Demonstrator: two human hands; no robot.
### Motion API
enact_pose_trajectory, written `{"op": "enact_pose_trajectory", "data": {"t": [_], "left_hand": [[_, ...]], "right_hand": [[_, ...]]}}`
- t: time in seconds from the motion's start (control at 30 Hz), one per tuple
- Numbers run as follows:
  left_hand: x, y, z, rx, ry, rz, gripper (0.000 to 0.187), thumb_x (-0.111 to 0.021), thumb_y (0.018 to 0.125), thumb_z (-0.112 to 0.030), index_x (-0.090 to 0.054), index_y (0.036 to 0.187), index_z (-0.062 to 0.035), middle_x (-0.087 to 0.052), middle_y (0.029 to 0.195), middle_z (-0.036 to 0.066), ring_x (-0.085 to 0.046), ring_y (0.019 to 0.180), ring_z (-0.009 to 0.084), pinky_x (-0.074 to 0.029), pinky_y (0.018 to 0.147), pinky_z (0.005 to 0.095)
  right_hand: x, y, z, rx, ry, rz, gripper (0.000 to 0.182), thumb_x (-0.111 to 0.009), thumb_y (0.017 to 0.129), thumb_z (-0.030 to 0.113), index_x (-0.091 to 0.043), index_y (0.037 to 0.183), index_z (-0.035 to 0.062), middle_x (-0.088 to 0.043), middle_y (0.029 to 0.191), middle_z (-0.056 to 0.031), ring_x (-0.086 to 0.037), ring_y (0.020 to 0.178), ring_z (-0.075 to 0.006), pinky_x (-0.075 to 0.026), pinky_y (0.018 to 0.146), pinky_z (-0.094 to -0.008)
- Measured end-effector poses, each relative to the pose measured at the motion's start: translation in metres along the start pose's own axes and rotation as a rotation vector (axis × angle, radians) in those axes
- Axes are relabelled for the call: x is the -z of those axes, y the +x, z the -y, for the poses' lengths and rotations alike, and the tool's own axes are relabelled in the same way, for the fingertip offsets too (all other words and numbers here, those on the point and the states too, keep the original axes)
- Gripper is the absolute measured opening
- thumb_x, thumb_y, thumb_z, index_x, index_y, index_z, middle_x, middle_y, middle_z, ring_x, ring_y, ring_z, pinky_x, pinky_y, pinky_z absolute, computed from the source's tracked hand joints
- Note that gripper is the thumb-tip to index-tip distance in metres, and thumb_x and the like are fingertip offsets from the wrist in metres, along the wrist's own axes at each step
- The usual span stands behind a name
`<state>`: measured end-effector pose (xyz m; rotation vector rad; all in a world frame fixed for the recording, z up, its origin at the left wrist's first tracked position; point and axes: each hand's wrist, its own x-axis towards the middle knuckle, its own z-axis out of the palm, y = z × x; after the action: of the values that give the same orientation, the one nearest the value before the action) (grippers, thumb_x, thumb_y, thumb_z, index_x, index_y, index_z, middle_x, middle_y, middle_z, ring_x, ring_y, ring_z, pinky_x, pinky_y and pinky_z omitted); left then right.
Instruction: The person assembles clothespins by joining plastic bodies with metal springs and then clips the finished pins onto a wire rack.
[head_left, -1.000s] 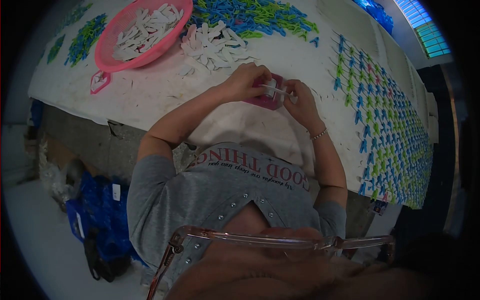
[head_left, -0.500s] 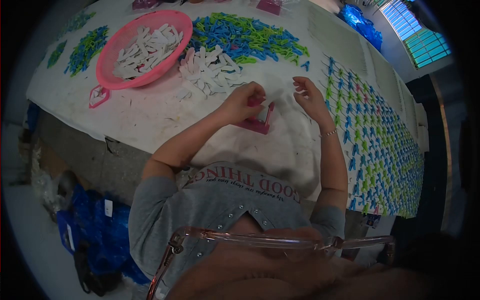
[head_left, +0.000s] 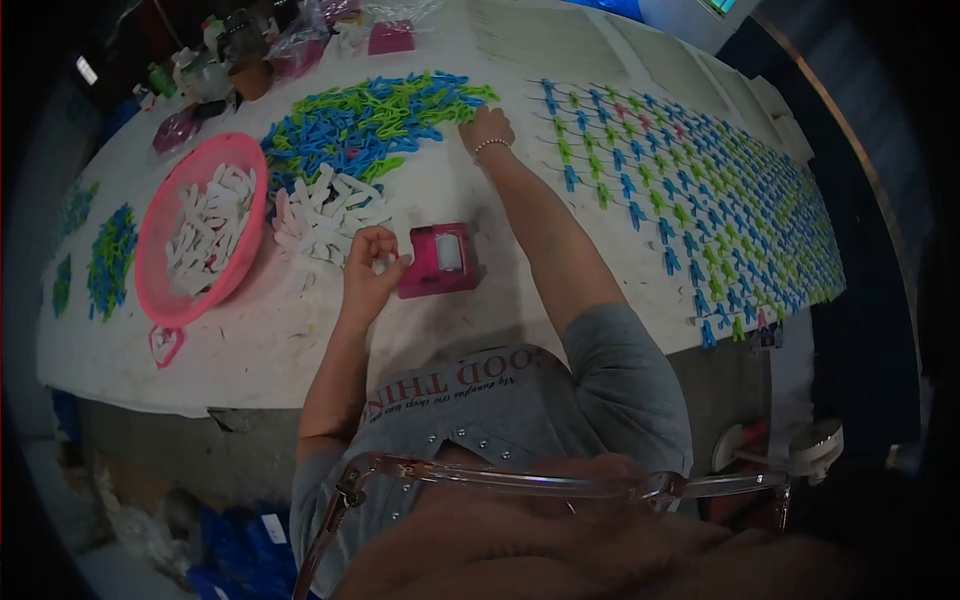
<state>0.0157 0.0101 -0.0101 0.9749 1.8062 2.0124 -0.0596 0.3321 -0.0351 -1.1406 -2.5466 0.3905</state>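
My left hand [head_left: 374, 268] is just left of a small pink device [head_left: 425, 262], fingers curled and thumb pointing toward it. Something pale shows between thumb and fingers, too small to make out. A light grey-white block [head_left: 449, 253] sits on the device's right part. My right hand [head_left: 487, 130], with a beaded bracelet at the wrist, reaches to the right end of a pile of blue and green clips [head_left: 375, 115]. Its fingers are bent down and their tips are hidden. White flat pieces [head_left: 325, 218] lie heaped between the clip pile and my left hand.
At the left stands a pink basin [head_left: 150, 250] of white pieces, a small pink frame [head_left: 166, 346] below it. Smaller clip piles [head_left: 112, 262] lie further left. Rows of clips [head_left: 690, 200] cover the right side. A brown pot [head_left: 250, 78] and plastic bags stand at the back.
The view has turned, so the table shows differently. My right hand has gone forward to the clip pile. My left hand has moved off the pink device to its left side.
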Motion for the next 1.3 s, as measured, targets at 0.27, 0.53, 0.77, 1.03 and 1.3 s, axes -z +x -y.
{"op": "enact_pose_trajectory", "data": {"t": [0.27,0.53,0.77,1.03,1.3], "left_hand": [[0.011,-0.004,-0.001,0.211,-0.244,0.001,0.037,-0.066,0.076,0.004,-0.048,0.107,-0.0073,-0.05,0.086,-0.003,-0.046,0.077,0.0068,-0.039,0.071,0.0212],[0.005,-0.008,-0.011,0.312,-0.404,0.111,0.04,-0.067,0.076,0.001,-0.047,0.108,-0.009,-0.049,0.081,-0.005,-0.045,0.072,0.0046,-0.037,0.064,0.0195],[0.002,-0.014,-0.01,0.228,-0.328,0.206,0.04,-0.067,0.075,0.002,-0.047,0.107,-0.0088,-0.052,0.085,-0.004,-0.047,0.078,0.0043,-0.039,0.068,0.0201],[0.0,-0.015,-0.019,0.198,-0.254,0.307,0.04,-0.067,0.076,0.003,-0.045,0.108,-0.0073,-0.054,0.089,-0.001,-0.052,0.084,0.0063,-0.042,0.075,0.0224],[0.0,-0.019,-0.012,0.18,-0.188,0.326,0.045,-0.068,0.074,0.003,-0.045,0.11,-0.0102,-0.053,0.09,-0.003,-0.051,0.087,0.0073,-0.039,0.077,0.0229]], "right_hand": [[0.073,-0.084,-0.02,0.412,0.591,0.122,0.042,-0.068,0.083,0.029,-0.058,0.112,0.0016,-0.067,0.094,-0.0098,-0.065,0.082,-0.0182,-0.051,0.076,-0.0306],[0.129,-0.216,-0.045,0.35,1.195,0.571,0.027,-0.064,0.086,0.001,-0.058,0.112,-0.002,-0.064,0.099,-0.0037,-0.059,0.091,-0.008,-0.048,0.08,-0.0203],[0.128,-0.239,-0.046,0.381,1.143,0.544,0.024,-0.063,0.086,-0.002,-0.059,0.11,-0.0031,-0.065,0.1,-0.0048,-0.06,0.09,-0.0084,-0.048,0.08,-0.021],[0.13,-0.241,-0.036,0.434,1.147,0.566,0.025,-0.064,0.085,-0.003,-0.059,0.11,-0.0022,-0.064,0.096,-0.0042,-0.06,0.086,-0.008,-0.048,0.078,-0.0212],[0.135,-0.247,-0.04,-0.027,1.424,0.848,0.017,-0.062,0.089,0.009,-0.06,0.103,-0.001,-0.063,0.087,-0.0044,-0.059,0.074,-0.0092,-0.048,0.07,-0.0227]]}}
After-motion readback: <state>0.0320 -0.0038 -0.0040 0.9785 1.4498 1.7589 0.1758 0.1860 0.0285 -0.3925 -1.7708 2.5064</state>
